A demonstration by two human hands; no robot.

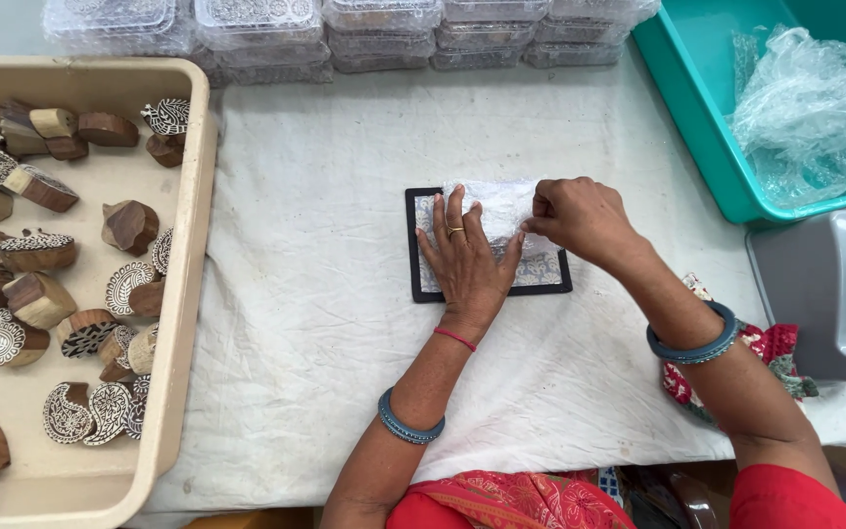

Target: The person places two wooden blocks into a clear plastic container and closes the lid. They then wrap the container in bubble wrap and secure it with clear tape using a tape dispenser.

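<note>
A: Where's the black-edged patterned tile (487,279)?
B: Mid-desk (325,323), on white cloth. The left hand (467,260) presses flat on it, fingers spread.
A: The right hand (580,217)?
B: Fingers pinched shut on clear bubble wrap (496,204) covering the tile.

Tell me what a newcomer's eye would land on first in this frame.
Mid-table, the left hand lies flat on a black-edged patterned card while the right hand pinches thin white wrapping over it. At far left a beige tray holds carved wooden printing blocks; a teal bin with crumpled plastic sits upper right.
</note>
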